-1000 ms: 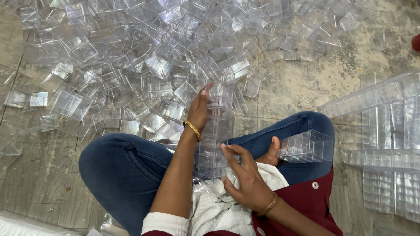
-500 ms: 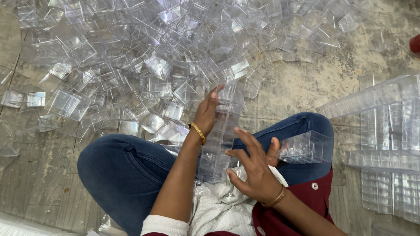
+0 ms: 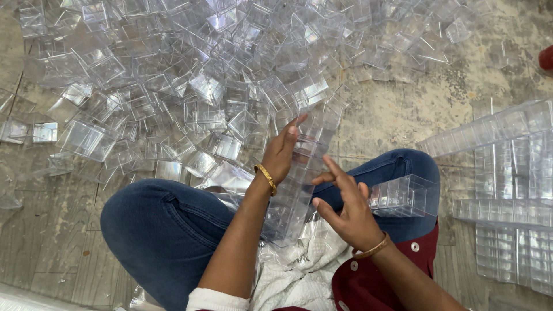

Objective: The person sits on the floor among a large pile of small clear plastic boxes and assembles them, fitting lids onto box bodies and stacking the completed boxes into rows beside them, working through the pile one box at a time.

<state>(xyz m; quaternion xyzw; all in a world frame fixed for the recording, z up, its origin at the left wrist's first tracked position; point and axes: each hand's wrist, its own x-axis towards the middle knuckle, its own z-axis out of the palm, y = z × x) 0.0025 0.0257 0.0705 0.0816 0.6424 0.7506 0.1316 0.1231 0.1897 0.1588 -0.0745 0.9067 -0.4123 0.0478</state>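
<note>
A person sat cross-legged on a worn, stained floor point(image 3: 403, 109), seen from above, in blue jeans point(image 3: 167, 230) with a white cloth point(image 3: 299, 276) bunched in the lap.

A long stack of nested clear plastic boxes point(image 3: 302, 173) rose from the lap and leaned away from the body. This stack is the landmark for everything else.

The left hand point(image 3: 282, 152) lay against the left side of the stack, palm on the plastic and fingers stretched up along it. It pressed the stack rather than closed around it. A gold bangle point(image 3: 266, 178) sat on that wrist.

The right hand point(image 3: 345, 210) was just to the right of the stack, fingers spread and loosely curled, holding nothing. Its fingertips were very near the stack's edge; whether they touched it could not be told. A second bangle point(image 3: 373, 249) circled that wrist.

Beyond the stack, farther from the body, lay a wide pile of loose clear boxes point(image 3: 190, 80), tumbled at every angle and reaching to the stack's far end.

Right of the stack, a shorter row of nested boxes point(image 3: 403, 196) rested on the person's right knee. Farther right, long finished rows of boxes point(image 3: 507, 173) lay side by side on the floor.
</note>
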